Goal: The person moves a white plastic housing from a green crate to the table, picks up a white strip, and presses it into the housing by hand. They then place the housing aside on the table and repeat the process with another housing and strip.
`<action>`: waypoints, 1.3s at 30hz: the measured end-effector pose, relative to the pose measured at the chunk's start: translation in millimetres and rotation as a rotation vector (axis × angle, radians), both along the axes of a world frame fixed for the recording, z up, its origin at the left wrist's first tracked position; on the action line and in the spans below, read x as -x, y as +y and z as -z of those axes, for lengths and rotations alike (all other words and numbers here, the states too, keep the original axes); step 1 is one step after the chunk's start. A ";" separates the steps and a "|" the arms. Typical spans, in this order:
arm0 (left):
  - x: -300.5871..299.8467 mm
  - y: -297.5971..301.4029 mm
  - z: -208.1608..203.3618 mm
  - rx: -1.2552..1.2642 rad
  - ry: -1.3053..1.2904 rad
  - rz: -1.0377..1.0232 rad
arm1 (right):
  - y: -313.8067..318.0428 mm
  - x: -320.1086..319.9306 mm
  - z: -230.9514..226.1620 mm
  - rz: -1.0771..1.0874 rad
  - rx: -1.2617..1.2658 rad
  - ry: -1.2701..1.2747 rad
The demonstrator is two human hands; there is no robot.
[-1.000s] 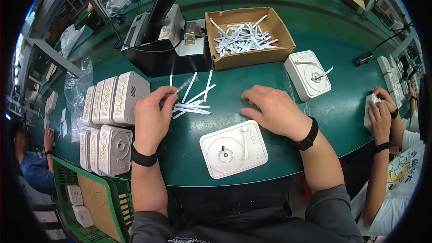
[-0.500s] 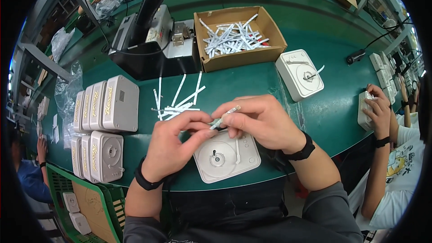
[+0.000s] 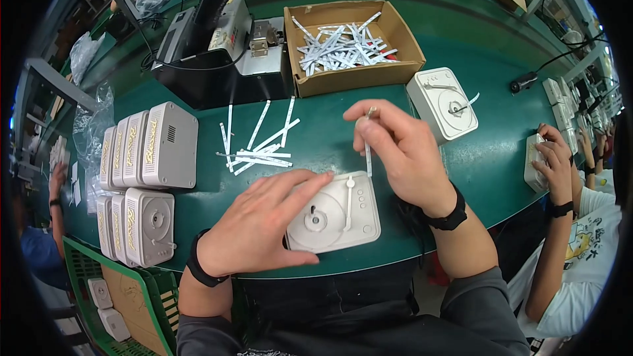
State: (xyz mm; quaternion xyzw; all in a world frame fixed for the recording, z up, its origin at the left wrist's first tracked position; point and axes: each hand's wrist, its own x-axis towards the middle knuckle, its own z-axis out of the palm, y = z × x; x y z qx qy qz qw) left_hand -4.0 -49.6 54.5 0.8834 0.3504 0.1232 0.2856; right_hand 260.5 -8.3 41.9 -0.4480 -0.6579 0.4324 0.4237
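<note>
At the lower centre of the frame a small white turntable-shaped unit (image 3: 335, 214) lies flat on the green table (image 3: 501, 158), close to its near edge. The left hand (image 3: 264, 227) rests on the unit's left side, fingers spread and flat, pressing it down rather than gripping it. The right hand (image 3: 402, 151) is just above the unit's upper right corner, thumb and forefinger pinched on the top of a thin white strip (image 3: 368, 153) that hangs down toward the unit's rear edge.

To do this step well, judging from how things lie, the left hand should keep the unit from sliding while leaving the platter and the little arm on top uncovered. The strip is flimsy, so a pinch nearer its lower end would likely steer it better than one at the top. Its lower end seems to touch the unit's rear edge, though I cannot tell exactly where.

Toward the centre left, a loose scatter of spare strips (image 3: 260, 148) lies within reach. At the upper centre an open cardboard box (image 3: 353, 46) holds many more. Another white unit (image 3: 443, 102) sits at the upper right, and a row of finished units (image 3: 148, 145) stands on edge at the left. At the right rim, another person's hand (image 3: 554, 161) rests on a further unit.
</note>
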 end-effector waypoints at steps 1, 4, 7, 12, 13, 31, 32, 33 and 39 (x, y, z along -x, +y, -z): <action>0.8 1.8 3.2 -0.049 -0.033 -0.041 | -1.2 0.7 1.1 -0.012 -0.030 -0.038; 4.2 9.8 20.2 -0.107 -0.101 -0.100 | -2.7 2.8 2.8 -0.021 -0.048 -0.078; 5.8 12.4 27.0 -0.122 -0.159 -0.140 | -5.0 5.7 1.1 -0.018 -0.019 -0.069; -5.3 11.8 25.6 -0.071 -0.226 -0.229 | -4.7 6.5 9.5 -0.068 -0.117 -0.119; -7.9 10.6 24.3 -0.083 -0.234 -0.256 | -4.6 7.7 10.5 -0.080 -0.143 -0.137; -19.1 9.9 31.0 0.027 -0.346 -0.452 | -2.8 7.5 8.6 -0.150 -0.107 -0.182; -20.1 9.4 31.8 0.037 -0.352 -0.459 | -3.7 7.5 9.4 -0.147 -0.110 -0.169; -19.6 9.6 32.3 0.044 -0.355 -0.468 | -3.5 9.0 10.4 -0.146 -0.115 -0.152; -19.4 6.5 30.8 0.048 -0.351 -0.511 | -5.2 13.0 7.5 -0.159 -0.112 -0.177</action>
